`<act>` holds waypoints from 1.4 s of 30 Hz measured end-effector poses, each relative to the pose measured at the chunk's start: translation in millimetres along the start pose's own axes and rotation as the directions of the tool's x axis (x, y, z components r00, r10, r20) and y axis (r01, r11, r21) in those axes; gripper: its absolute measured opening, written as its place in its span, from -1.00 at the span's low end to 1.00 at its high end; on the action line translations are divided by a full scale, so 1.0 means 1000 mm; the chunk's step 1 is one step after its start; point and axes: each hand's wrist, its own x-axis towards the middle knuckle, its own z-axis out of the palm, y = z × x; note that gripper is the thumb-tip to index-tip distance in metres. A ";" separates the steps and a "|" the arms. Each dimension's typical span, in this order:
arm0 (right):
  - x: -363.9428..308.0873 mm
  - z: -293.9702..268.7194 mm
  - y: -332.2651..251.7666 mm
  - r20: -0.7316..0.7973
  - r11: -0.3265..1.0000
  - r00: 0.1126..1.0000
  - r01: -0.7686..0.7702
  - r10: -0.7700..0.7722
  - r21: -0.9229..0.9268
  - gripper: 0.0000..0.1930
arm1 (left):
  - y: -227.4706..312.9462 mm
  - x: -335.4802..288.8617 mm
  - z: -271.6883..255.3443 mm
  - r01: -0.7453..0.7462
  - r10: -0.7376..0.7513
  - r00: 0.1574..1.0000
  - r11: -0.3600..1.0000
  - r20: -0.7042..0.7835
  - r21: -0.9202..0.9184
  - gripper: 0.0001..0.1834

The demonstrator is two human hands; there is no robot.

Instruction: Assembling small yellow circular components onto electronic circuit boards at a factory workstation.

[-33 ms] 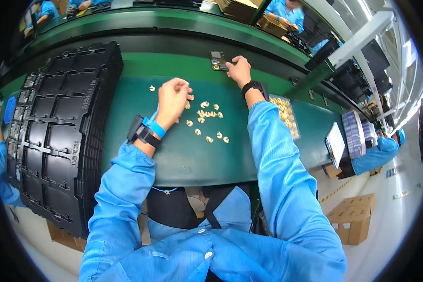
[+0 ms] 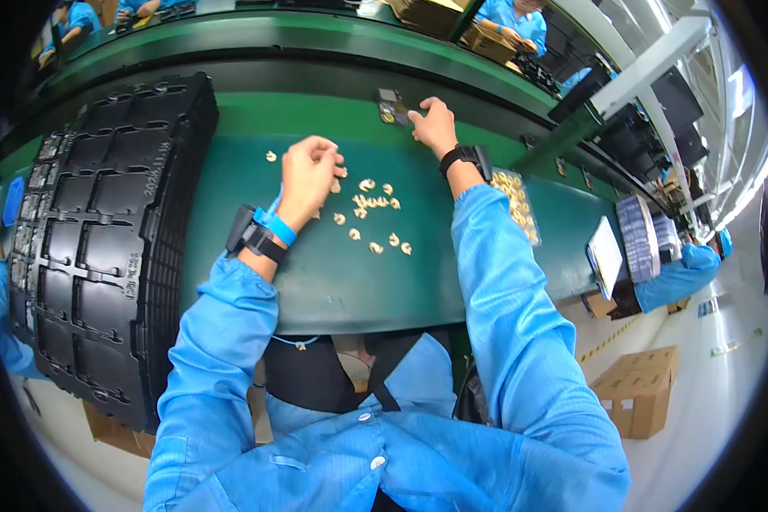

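My left hand (image 2: 309,177) hovers over the left part of the scattered small cream-coloured curved pieces (image 2: 371,203). Its thumb and forefinger are pinched together. Whatever may be between those fingertips is too small to make out. Farther away and to the right, my right hand (image 2: 435,128) reaches to a small dark circuit board module (image 2: 392,107) with a grey square part. Its fingers are partly stretched out, with a fingertip at the module's right edge; I cannot tell whether it touches. Dark straps circle both wrists, and a blue band is on the left one.
A tall stack of black compartment trays (image 2: 102,230) fills the left side. Right of my right wrist lies a clear tray of gold-coloured round parts (image 2: 517,205). Papers (image 2: 604,258) sit at the right table end. A green post (image 2: 563,136) rises behind. Co-workers sit around.
The module looks slightly turned and a little farther left in the picture. The whole view has shifted slightly; both hands keep nearly the same poses.
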 end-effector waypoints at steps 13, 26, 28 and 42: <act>-0.272 -0.096 -0.014 0.048 0.867 0.973 0.224 -0.226 -0.445 -0.67 | -0.012 0.001 -0.018 -0.348 0.454 0.890 0.625 0.037 0.698 -0.79; -0.288 -0.100 -0.007 -0.155 0.990 0.979 0.125 -0.135 -0.069 -0.64 | 0.001 -0.041 -0.004 -0.588 0.702 0.701 0.474 0.122 0.656 -0.80; -0.288 -0.101 -0.008 -0.132 0.989 0.980 0.143 -0.147 -0.039 -0.65 | 0.023 -0.072 0.005 -0.524 0.606 0.786 0.545 0.125 0.654 -0.82; -0.280 -0.128 -0.011 0.076 0.950 0.956 0.290 -0.283 -0.115 -0.68 | 0.132 -0.186 -0.044 -0.356 0.115 0.898 0.757 0.425 0.547 -0.81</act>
